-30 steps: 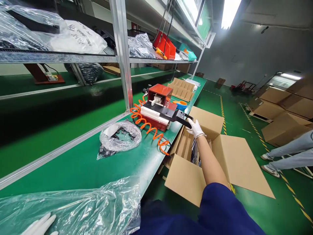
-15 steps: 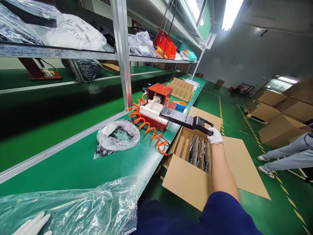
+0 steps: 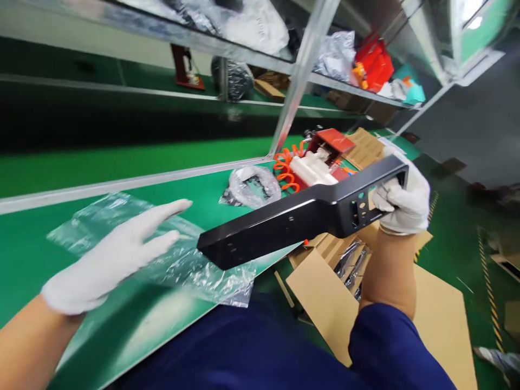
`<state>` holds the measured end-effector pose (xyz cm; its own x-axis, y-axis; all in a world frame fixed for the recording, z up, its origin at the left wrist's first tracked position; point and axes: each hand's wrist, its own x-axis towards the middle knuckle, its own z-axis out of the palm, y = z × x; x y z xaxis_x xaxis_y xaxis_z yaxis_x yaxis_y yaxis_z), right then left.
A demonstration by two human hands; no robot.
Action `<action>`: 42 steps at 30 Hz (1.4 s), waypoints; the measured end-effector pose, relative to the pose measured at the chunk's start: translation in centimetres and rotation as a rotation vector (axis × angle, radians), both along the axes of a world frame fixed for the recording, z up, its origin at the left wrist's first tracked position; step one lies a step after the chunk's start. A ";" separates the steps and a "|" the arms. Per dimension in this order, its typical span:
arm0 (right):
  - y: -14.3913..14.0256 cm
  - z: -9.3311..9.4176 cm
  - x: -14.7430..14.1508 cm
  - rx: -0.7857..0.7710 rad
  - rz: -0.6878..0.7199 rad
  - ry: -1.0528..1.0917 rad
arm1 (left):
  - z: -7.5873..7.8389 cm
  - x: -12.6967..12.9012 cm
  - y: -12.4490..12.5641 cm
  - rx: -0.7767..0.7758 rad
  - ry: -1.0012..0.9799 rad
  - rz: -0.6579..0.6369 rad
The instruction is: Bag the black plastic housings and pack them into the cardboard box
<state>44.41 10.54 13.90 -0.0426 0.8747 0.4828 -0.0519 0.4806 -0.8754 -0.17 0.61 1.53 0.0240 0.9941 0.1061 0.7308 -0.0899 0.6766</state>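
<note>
My right hand (image 3: 404, 197), in a white glove, is closed round the looped handle end of a black handheld metal detector (image 3: 280, 219). The detector's long flat body points left across the front of me, above the bench edge, and cut-outs show in its handle. My left hand (image 3: 122, 254), also gloved in white, is open with thumb and fingers apart, short of the detector's far end. Beneath it a clear plastic bag (image 3: 195, 271) lies flat and wrinkled on the green bench (image 3: 24, 249); whether the hand touches it I cannot tell.
Further along the bench stand a red and white press fixture (image 3: 314, 168) with a coiled orange hose (image 3: 286, 170) and a bag of small black parts (image 3: 254, 187). An open carton (image 3: 320, 298) holds wrapped black pieces below the bench edge. A metal post (image 3: 303, 81) supports the shelf.
My right hand has brought the detector from beside the fixture, over the carton, towards me. My left hand has risen from the plastic bag and moved right. The view has turned left.
</note>
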 end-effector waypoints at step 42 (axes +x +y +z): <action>-4.0 -16.4 -35.2 -0.378 0.358 0.132 | -4.8 0.1 0.8 0.455 -0.485 0.541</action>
